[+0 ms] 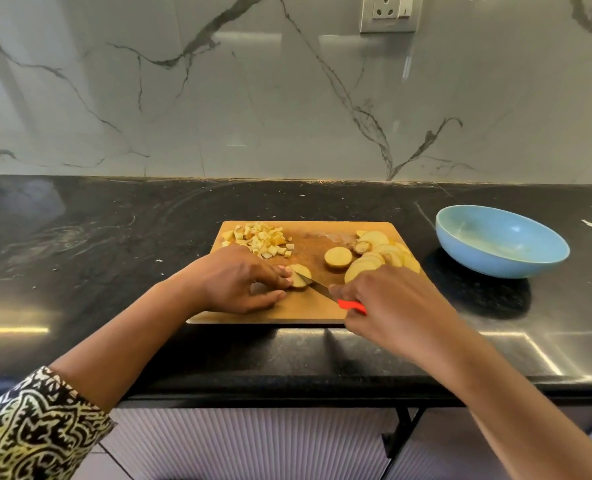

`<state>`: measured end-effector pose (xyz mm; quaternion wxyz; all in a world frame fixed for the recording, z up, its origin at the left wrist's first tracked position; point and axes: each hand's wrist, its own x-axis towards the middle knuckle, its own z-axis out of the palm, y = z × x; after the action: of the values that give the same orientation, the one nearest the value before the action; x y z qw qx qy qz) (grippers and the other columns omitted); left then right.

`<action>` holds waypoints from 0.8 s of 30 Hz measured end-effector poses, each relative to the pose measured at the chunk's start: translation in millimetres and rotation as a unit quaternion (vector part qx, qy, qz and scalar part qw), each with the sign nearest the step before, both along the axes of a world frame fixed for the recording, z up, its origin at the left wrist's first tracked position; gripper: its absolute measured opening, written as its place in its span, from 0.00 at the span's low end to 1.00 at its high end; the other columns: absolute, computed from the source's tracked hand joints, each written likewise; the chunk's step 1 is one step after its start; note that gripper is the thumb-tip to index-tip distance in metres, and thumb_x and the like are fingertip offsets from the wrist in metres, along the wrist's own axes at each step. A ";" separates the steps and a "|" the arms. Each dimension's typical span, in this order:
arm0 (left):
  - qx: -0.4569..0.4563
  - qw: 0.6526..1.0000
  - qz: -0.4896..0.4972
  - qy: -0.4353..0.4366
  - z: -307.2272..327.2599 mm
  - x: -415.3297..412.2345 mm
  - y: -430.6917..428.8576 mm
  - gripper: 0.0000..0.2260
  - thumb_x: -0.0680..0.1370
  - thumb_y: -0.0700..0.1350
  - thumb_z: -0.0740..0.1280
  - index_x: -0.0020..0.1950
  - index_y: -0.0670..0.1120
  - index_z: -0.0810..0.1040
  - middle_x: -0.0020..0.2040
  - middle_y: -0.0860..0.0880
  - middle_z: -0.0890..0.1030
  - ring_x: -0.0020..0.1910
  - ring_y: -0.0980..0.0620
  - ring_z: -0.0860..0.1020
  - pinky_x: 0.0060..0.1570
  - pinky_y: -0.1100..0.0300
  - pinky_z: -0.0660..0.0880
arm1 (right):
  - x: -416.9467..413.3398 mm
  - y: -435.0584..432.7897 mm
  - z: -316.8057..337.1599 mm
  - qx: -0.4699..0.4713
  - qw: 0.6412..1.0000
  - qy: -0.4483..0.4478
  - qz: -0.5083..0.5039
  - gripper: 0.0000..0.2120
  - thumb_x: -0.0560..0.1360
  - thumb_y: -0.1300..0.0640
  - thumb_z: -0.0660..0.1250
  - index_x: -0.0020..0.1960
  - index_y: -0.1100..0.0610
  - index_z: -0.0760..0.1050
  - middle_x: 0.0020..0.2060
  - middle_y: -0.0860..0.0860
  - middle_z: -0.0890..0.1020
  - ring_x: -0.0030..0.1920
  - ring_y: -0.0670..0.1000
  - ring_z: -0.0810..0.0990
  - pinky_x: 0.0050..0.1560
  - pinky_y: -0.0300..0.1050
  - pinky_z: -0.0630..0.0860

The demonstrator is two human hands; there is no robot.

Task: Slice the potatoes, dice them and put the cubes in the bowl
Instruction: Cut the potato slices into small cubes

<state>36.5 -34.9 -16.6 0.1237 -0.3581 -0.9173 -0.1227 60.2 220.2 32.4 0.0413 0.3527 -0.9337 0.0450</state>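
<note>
A wooden cutting board (308, 306) lies on the black counter. My left hand (239, 282) pinches a stack of potato slices (300, 277) near the board's middle. My right hand (388, 299) grips a knife by its red handle (351, 306), and the blade (317, 287) cuts into that stack. A heap of potato cubes (260, 240) sits at the board's far left. One round slice (337, 258) lies alone, and several more slices (379, 251) are piled at the far right. A light blue bowl (502, 245) stands to the right of the board, with no cubes in it.
The black stone counter (97, 244) runs left and right of the board, backed by a marble wall (287, 98) with a socket (389, 12) up top. The counter's front edge (287, 389) is near my arms, with ribbed cabinet fronts below.
</note>
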 end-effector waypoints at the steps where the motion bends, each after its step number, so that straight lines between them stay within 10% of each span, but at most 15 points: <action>1: 0.002 1.000 0.000 -0.003 0.2 0.1 0.2 0.20 0.77 0.57 0.59 0.57 0.47 0.82 0.57 0.54 0.81 0.60 0.62 0.76 0.55 0.55 0.78 | 3.2 6.8 2.4 0.007 1.000 -0.003 0.002 0.17 0.78 0.53 0.61 0.66 0.44 0.74 0.41 0.42 0.78 0.34 0.42 0.71 0.30 0.34 0.64; 11: 0.081 0.997 0.000 -0.019 -0.3 2.7 -1.2 0.22 0.78 0.61 0.60 0.59 0.47 0.81 0.58 0.52 0.82 0.59 0.63 0.77 0.57 0.58 0.77 | 11.3 29.4 27.0 -0.051 0.998 -0.036 -0.032 0.18 0.75 0.49 0.64 0.64 0.36 0.73 0.34 0.38 0.70 0.32 0.40 0.67 0.29 0.35 0.59; 18: -0.022 0.996 0.003 0.083 5.2 11.4 -0.1 0.23 0.79 0.63 0.52 0.55 0.53 0.83 0.53 0.58 0.83 0.53 0.63 0.80 0.42 0.65 0.79 | -1.0 0.1 8.8 -0.081 0.996 -0.015 -0.023 0.18 0.76 0.49 0.64 0.66 0.41 0.74 0.32 0.38 0.67 0.30 0.41 0.64 0.28 0.34 0.57; 24: -0.070 0.992 0.005 0.105 5.2 9.6 -2.6 0.19 0.80 0.60 0.55 0.57 0.54 0.81 0.53 0.59 0.82 0.51 0.61 0.81 0.37 0.60 0.80 | -7.2 -11.9 2.5 -0.059 0.998 -0.009 0.001 0.18 0.77 0.51 0.65 0.66 0.45 0.75 0.53 0.43 0.81 0.42 0.43 0.73 0.34 0.35 0.66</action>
<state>46.1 -37.4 -11.4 0.1941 -0.3719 -0.9076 -0.0190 52.9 208.2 34.9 0.0537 0.3499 -0.9295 0.1036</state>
